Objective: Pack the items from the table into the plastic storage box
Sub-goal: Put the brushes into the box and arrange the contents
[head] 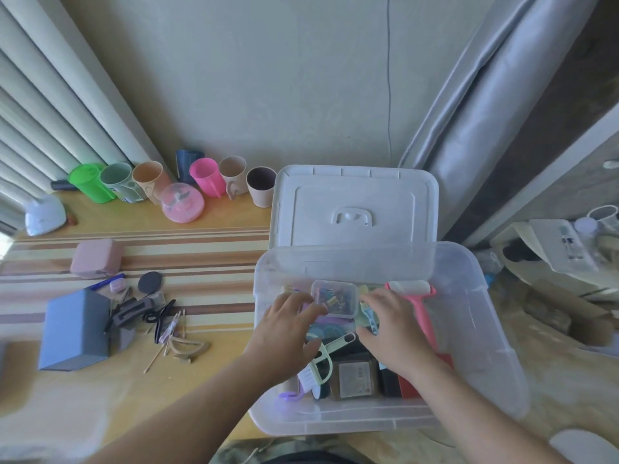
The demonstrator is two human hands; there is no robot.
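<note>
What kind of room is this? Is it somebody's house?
Probably a room in a home. There are curtains by a plain wall, a wooden table with a striped mat, and a row of colourful plastic cups behind the storage box.

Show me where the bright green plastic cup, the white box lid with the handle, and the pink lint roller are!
Bright green plastic cup (pixel 90 184), head view, on its side wall.
White box lid with the handle (pixel 351 192), head view, on its flat top above the handle.
Pink lint roller (pixel 422 316), head view, on its handle.
</note>
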